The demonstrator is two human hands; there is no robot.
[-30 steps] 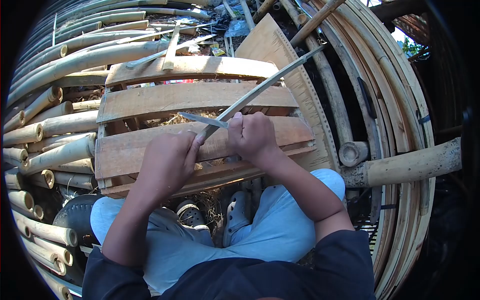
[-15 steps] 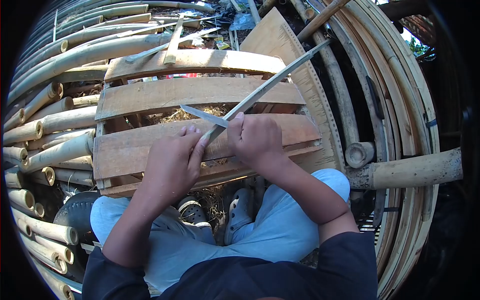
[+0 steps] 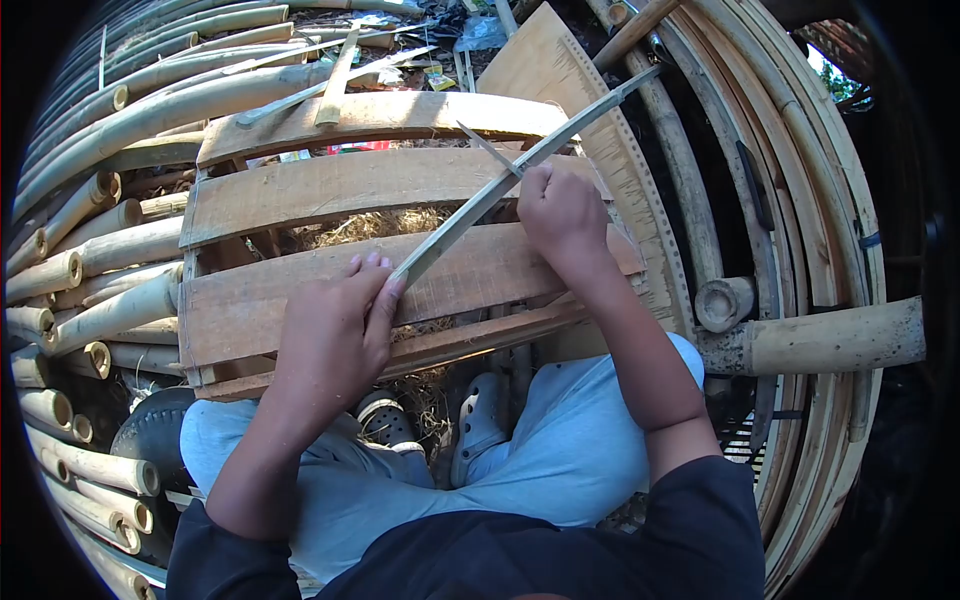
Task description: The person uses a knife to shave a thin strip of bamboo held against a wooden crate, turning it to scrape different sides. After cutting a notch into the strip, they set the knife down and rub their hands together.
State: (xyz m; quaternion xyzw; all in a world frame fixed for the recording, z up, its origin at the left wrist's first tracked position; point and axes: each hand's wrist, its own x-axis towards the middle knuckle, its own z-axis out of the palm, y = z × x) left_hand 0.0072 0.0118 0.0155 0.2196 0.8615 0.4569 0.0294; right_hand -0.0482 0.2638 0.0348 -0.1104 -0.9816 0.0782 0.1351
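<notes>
A long bamboo strip slants from my left hand up to the far right, above a slatted wooden bench. My left hand is closed around the strip's near end, thumb on top. In my right hand, a fist, is a knife; its handle is hidden by the fingers. The knife's blade crosses the strip around its middle, pointing up and left, and appears to touch it.
Cut bamboo poles are stacked along the left. A worn wooden board leans beyond the bench's right end, beside long bent bamboo slats. A thick bamboo piece juts out at right. Thin offcuts rest on the far slat.
My right hand and the knife have slid up and right along the strip, away from my left hand. My left hand still grips the near end, shifted slightly left.
</notes>
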